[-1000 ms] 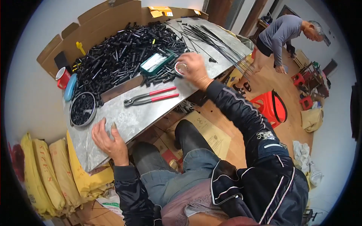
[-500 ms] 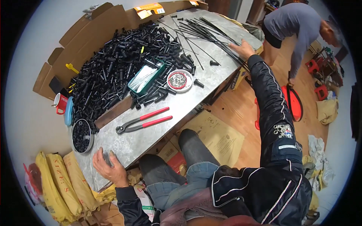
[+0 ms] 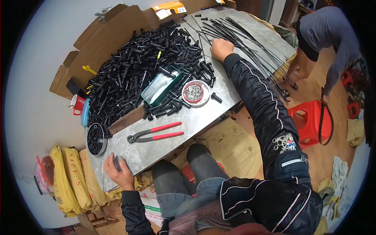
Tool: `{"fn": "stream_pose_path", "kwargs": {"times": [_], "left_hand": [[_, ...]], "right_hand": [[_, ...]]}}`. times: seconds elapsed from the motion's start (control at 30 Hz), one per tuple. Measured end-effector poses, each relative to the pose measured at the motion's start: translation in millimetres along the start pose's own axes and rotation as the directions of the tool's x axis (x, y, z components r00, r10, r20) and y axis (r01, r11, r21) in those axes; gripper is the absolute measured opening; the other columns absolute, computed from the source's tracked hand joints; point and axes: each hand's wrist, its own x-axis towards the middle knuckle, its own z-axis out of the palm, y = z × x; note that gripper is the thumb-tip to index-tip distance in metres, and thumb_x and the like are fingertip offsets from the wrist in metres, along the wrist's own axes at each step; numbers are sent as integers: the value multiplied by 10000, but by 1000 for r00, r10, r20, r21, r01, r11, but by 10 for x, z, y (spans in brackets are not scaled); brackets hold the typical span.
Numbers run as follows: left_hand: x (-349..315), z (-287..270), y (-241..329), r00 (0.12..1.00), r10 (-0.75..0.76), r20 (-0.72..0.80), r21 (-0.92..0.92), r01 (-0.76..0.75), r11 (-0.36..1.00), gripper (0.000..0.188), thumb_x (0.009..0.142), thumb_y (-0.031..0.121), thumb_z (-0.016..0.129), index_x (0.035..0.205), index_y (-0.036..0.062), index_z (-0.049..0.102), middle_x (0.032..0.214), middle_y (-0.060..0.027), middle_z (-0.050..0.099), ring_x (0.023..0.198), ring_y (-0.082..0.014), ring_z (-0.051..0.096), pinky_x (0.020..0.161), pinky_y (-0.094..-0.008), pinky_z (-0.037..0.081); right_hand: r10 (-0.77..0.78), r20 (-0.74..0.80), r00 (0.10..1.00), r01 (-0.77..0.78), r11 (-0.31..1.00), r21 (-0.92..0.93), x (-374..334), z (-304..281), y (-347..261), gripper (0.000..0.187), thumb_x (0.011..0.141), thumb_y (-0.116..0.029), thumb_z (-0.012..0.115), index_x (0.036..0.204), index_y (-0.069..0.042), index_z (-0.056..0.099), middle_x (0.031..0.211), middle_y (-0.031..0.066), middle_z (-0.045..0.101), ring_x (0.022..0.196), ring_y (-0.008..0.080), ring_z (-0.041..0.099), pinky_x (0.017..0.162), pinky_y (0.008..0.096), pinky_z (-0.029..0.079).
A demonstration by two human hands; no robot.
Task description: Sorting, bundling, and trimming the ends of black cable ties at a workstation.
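My right hand (image 3: 222, 49) reaches across the metal table (image 3: 137, 154), its fingers curled closed beside a few loose thin black rods (image 3: 201, 43). One rod runs up to the fingers; what is inside them is hidden. Right of it fans a bundle of long thin black rods (image 3: 250, 51), with ends poking past the table edge. My left hand (image 3: 119, 172) rests at the near left corner, thumb and fingers apart, a dark patch between them that I cannot make out. Pincers with red handles (image 3: 156, 132) lie between my hands.
A big heap of black bolt-like parts (image 3: 121, 74) lies against a cardboard wall (image 3: 103, 33). Nearby are a green tray (image 3: 147, 98), a round dish of small metal bits (image 3: 194, 93), a round tin (image 3: 103, 145) and a red mug (image 3: 78, 105). A person (image 3: 331, 33) bends beside a red stool (image 3: 309, 125).
My right hand has moved left from the rod bundle to the loose rods, and its fingers have closed. The bundle's near ends now stick out past the table edge. The view has shifted slightly.
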Motion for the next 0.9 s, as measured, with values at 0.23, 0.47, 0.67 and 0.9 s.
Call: {"fn": "stream_pose_path", "kwargs": {"times": [0.23, 0.47, 0.67, 0.9], "left_hand": [[-9, -10, -6, 1000, 0, -29, -14, -1, 1000, 329, 824, 99, 626, 1137, 7, 582, 1082, -185, 576, 1016, -374, 524, 907, -454, 402], [-20, -16, 2, 1000, -4, -30, -39, 3, 999, 346, 816, 106, 628, 1146, 13, 581, 1066, -178, 585, 998, -367, 537, 896, -452, 403], [5, -40, 20, 999, 6, -54, -36, -8, 999, 319, 835, 115, 623, 1135, 15, 584, 1047, -168, 595, 975, -361, 551, 863, -435, 430], [-34, -76, -54, 997, 6, -77, -61, -11, 998, 284, 831, 111, 621, 1103, 32, 594, 1038, -151, 596, 972, -352, 555, 862, -432, 424]], "right_hand": [[88, 32, 996, -87, 995, -41, 141, -76, 64, 264, 817, -145, 525, 987, -53, 704, 1033, 174, 680, 981, 323, 658, 812, 417, 525], [49, 82, 995, -45, 998, -47, 110, -91, 101, 343, 780, -276, 581, 965, -6, 682, 1021, 212, 668, 962, 355, 648, 848, 449, 501], [-64, -263, 963, 115, 976, 183, 373, -534, 324, 296, 823, -252, 578, 812, 39, 632, 701, 235, 637, 691, 355, 655, 650, 448, 496], [109, 2, 994, -58, 517, 854, -358, -1429, 79, 272, 856, -231, 601, 671, -36, 559, 559, 31, 542, 433, 105, 495, 391, 263, 368]]}}
